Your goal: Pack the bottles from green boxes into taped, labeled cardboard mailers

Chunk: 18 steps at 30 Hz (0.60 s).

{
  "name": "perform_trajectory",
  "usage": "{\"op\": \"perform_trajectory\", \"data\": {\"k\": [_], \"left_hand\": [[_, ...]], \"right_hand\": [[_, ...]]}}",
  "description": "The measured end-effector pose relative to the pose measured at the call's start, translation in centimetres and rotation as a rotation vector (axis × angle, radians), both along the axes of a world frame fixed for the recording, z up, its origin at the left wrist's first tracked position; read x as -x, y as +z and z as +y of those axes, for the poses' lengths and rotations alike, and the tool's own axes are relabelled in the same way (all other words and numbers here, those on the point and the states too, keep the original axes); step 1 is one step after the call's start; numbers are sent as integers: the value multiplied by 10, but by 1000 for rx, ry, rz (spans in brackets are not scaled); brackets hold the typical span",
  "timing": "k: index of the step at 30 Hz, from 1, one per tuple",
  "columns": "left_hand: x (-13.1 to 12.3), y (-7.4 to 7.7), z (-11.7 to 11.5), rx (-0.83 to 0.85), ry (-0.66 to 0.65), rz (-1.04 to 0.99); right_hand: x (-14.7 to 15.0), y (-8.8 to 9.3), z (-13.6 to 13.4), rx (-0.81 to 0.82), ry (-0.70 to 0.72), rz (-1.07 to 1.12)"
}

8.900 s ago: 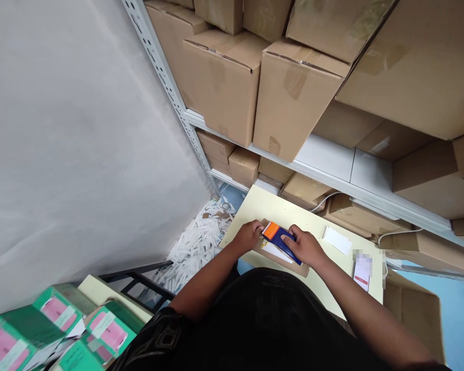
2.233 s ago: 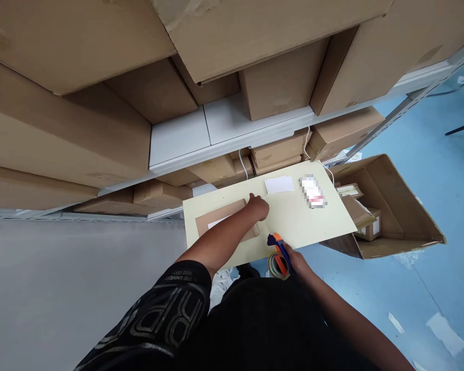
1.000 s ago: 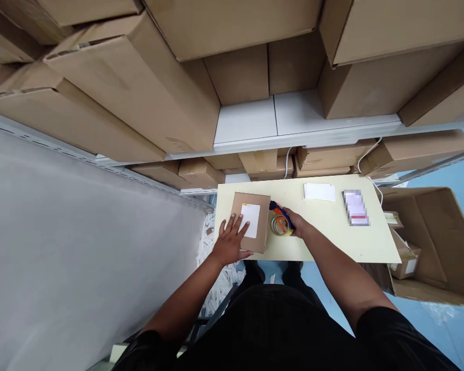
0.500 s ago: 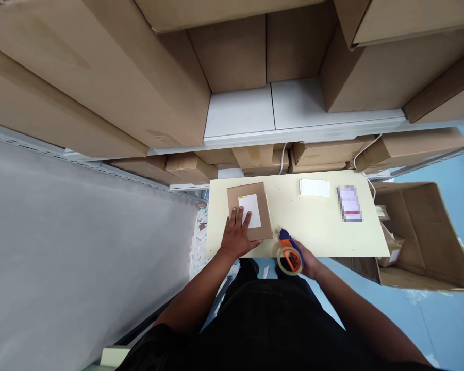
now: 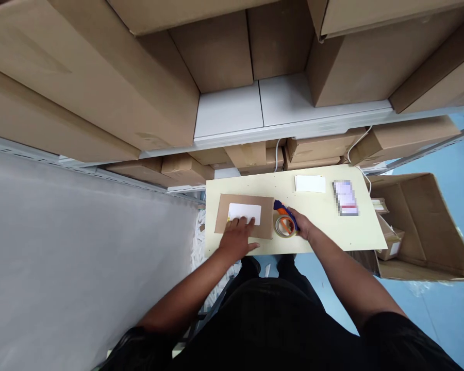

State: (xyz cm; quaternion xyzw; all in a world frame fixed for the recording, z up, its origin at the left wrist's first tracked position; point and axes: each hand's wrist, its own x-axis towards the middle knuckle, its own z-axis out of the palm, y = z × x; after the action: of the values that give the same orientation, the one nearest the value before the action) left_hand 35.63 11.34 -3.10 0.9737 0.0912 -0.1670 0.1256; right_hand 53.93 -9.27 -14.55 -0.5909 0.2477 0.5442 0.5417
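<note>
Left hand [image 5: 236,239] rests on a carton [image 5: 264,216]; right hand [image 5: 303,225] holds tape dispenser [image 5: 285,212].

From my remote feed I can read no text, brand or number. White label [image 5: 244,210] on the carton [image 5: 266,219] near centre: illegible to me, its yellow mark [image 5: 229,219] too small; phone screen [image 5: 346,198], right of centre: pixelated.

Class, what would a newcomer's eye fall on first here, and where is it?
Probably the orange and blue tape dispenser, in the right hand beside the small brown box. Next, the left hand lying over part of that box's white label. Then the big cardboard boxes crowding the shelf beyond the table.
</note>
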Motion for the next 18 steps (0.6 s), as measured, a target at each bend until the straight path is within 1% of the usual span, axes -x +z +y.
{"op": "perform_trajectory", "data": {"k": [2,4,7,9,10,12,14,16,18], "left_hand": [[-4,1,22,-29,-73,-29],[-8,-4,37,-66,-79,-49],[-11,-14,42,-106,-42,-77],[-11,-19,39,-116,-33,-99],[-11,-21,38,-120,-29,-107],[-11,-22,36,-125,-15,-116],[-13,-22,35,-131,7,-116],[-15,-22,34,-135,24,-113],[-17,-23,31,-138,40,-110]], "right_hand": [[-23,0,13,-2,112,-63],[-34,1,27,-14,186,-95],[-36,3,42,34,217,-104],[-32,3,41,86,206,-106],[-29,3,35,106,198,-109],[-16,1,16,117,169,-107],[7,-1,-10,116,115,-73],[41,-2,-35,99,37,17],[81,-3,-48,10,-74,119]]}}
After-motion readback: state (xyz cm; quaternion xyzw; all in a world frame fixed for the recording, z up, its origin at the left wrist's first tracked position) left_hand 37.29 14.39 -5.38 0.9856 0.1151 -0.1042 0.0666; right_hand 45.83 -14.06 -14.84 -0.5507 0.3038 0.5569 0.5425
